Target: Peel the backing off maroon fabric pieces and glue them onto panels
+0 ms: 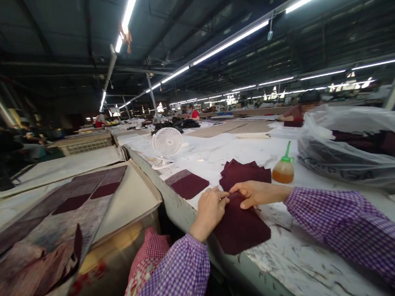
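A dark maroon cut piece (pixel 241 230), fabric or thin leather, lies at the near edge of the worktable with its lower corner over the rim. My left hand (pixel 209 211) pinches its far edge, fingers bent. Close beside it, my right hand (pixel 260 192) grips the same edge between thumb and fingers, the two sets of fingertips almost meeting. Just beyond my hands sits a fanned stack of similar maroon pieces (pixel 244 172). Another maroon piece (pixel 189 184), with a paler strip along its far edge, rests to the left.
A small bottle of amber liquid with a green spout (pixel 283 169) stands right of the stack. Farther right is a clear plastic bag (pixel 356 150) holding dark material. A white fan (pixel 167 141) is farther back. At left, maroon sheets lie on a carton (pixel 128 193). Co-workers sit in the distance.
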